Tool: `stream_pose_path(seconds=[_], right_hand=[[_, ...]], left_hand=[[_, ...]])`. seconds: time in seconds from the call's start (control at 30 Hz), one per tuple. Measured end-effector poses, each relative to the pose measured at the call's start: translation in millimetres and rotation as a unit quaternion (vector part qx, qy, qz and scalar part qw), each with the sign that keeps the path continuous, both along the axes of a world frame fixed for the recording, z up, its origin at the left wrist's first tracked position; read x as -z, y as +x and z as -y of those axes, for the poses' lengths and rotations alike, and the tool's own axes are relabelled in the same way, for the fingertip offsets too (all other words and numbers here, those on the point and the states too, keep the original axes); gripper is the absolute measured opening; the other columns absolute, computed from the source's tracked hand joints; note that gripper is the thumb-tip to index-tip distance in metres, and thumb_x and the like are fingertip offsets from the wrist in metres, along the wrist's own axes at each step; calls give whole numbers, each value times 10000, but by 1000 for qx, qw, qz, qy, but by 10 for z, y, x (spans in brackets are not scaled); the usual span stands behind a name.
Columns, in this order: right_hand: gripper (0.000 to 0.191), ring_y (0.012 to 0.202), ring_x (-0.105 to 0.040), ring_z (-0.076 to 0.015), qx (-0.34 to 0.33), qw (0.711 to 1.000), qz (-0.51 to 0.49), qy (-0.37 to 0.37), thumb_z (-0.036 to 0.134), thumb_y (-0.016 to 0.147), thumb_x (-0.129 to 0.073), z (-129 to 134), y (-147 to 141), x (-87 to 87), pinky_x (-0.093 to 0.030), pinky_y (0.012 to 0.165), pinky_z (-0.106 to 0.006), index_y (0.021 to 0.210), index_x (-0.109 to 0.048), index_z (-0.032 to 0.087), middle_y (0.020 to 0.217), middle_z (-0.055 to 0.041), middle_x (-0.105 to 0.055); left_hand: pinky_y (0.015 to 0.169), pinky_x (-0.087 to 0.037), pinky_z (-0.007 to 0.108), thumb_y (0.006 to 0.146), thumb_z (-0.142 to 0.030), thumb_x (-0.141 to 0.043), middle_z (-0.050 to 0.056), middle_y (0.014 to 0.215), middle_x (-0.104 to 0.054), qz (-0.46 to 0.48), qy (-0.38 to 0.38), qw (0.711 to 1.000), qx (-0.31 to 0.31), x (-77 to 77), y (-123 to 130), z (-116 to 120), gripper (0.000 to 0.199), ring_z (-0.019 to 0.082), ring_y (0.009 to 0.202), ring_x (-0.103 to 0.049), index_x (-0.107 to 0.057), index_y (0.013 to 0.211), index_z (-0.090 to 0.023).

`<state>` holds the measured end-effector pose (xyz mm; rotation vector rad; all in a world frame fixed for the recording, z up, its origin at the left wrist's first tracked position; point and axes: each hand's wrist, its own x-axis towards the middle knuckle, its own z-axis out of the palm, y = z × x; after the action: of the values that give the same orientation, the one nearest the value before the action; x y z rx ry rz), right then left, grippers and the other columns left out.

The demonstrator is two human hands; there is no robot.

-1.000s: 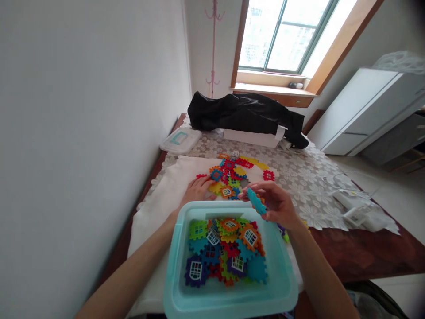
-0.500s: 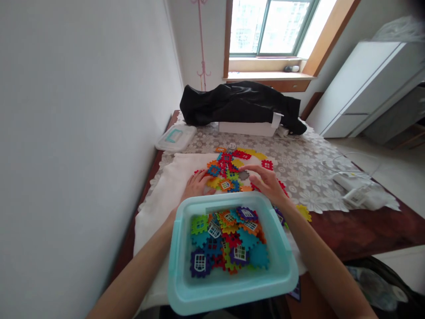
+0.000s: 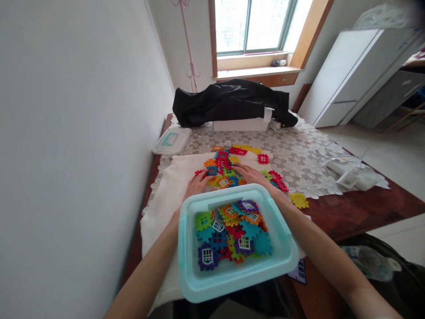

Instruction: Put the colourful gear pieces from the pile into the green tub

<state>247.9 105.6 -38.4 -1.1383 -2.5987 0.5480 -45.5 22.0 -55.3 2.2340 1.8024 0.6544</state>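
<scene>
Beyond the box, a heap of colourful toothed plastic building tiles (image 3: 223, 158) lies on a white cloth. My left hand (image 3: 198, 182) rests at the heap's left side, fingers stretched toward a blue tile (image 3: 211, 170) and an orange tile with a white window piece (image 3: 224, 182). From the right, my right hand (image 3: 253, 174) reaches over the heap with its fingers extended, fingertips by the green and red tiles. Nothing shows gripped in either hand. Between my forearms, closest to me, stands a light-teal plastic box (image 3: 187, 266) holding many more tiles (image 3: 235, 230).
A clear lid with a teal handle (image 3: 171, 141) lies at the table's left. Black sheeting (image 3: 232, 104) covers a white box (image 3: 241, 125) at the back. Red tiles (image 3: 278, 180) and a yellow tile (image 3: 299, 200) lie to the right, with a plastic-wrapped item (image 3: 357, 173) farther over.
My right hand has moved inward and lower, its raised fingers now flatter over the heap's right side. My left hand stays nearly in place. The whole view has shifted a little.
</scene>
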Motion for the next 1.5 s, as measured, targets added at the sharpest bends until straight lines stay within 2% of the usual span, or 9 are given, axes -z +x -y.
stream_pose_path(seconds=[0.13, 0.27, 0.4, 0.57, 0.7, 0.83, 0.97, 1.2, 1.5], right_hand=[[677, 1509, -501, -347, -5, 999, -31, 19, 365, 966, -695, -18, -2, 46, -439, 1257, -562, 1604, -511, 233, 1661, -137, -480], [668, 1406, -588, -320, 10, 996, -81, 37, 497, 923, -753, -63, 11, 149, -506, 1200, -511, 1521, -594, 245, 1552, -138, -571], [576, 1341, -622, -301, 17, 992, -113, 53, 461, 921, -746, -102, 24, 231, -535, 1161, -489, 1446, -648, 247, 1465, -132, -614], [458, 1201, -694, -270, 26, 990, -136, 35, 398, 946, -713, -80, 13, 235, -595, 1063, -449, 1369, -693, 226, 1383, -131, -649], [579, 1405, -580, -330, 22, 992, -107, 61, 459, 910, -752, -50, 2, 212, -509, 1195, -509, 1430, -663, 220, 1511, -144, -595], [668, 1558, -433, -331, -11, 998, -37, 44, 321, 941, -674, -46, 18, 211, -427, 1268, -545, 1588, -524, 242, 1687, -133, -435], [671, 1573, -414, -310, -48, 998, -16, 31, 338, 976, -648, -43, 34, 195, -404, 1286, -538, 1621, -480, 257, 1703, -123, -418], [578, 1443, -549, -317, -34, 997, -54, 47, 490, 978, -693, -83, 7, 218, -465, 1233, -543, 1503, -619, 261, 1563, -127, -576], [409, 1315, -620, -270, -7, 997, -58, 53, 363, 1009, -652, -33, -28, 127, -536, 1146, -456, 1389, -695, 219, 1401, -123, -660]], left_hand=[[1275, -396, 510, 975, -423, -706, 119, 1652, -520, -18, -8, 1000, 7, -55, 25, 13, 471, 325, 1498, -529, -706, 1414, -252], [1219, -457, 519, 937, -405, -757, 103, 1642, -535, -20, -14, 999, -27, -103, 69, 26, 435, 335, 1461, -563, -739, 1346, -255], [1177, -498, 517, 910, -356, -789, 98, 1622, -552, -19, -22, 999, -38, -126, 86, 35, 389, 328, 1414, -592, -762, 1283, -249], [1243, -451, 479, 896, -320, -810, 117, 1578, -575, -9, 35, 999, -19, -99, 56, 51, 365, 318, 1425, -548, -789, 1247, -224], [1294, -394, 519, 881, -385, -838, 142, 1605, -533, -17, 59, 998, -19, -43, 35, 49, 410, 353, 1520, -447, -792, 1251, -213], [1340, -300, 590, 931, -463, -776, 152, 1689, -439, -12, 53, 998, -14, 7, 34, 38, 537, 384, 1630, -288, -722, 1401, -209], [1305, -349, 583, 1043, -447, -610, 149, 1715, -411, -7, 21, 1000, 0, 18, 49, 27, 463, 358, 1601, -373, -695, 1438, -219], [1280, -386, 519, 956, -394, -725, 119, 1666, -496, 0, 1, 1000, 4, 14, 13, 16, 498, 327, 1543, -465, -695, 1438, -270], [1265, -408, 488, 952, -453, -719, 90, 1615, -565, 0, 5, 1000, -19, -33, 50, 34, 480, 311, 1489, -530, -716, 1391, -260]])
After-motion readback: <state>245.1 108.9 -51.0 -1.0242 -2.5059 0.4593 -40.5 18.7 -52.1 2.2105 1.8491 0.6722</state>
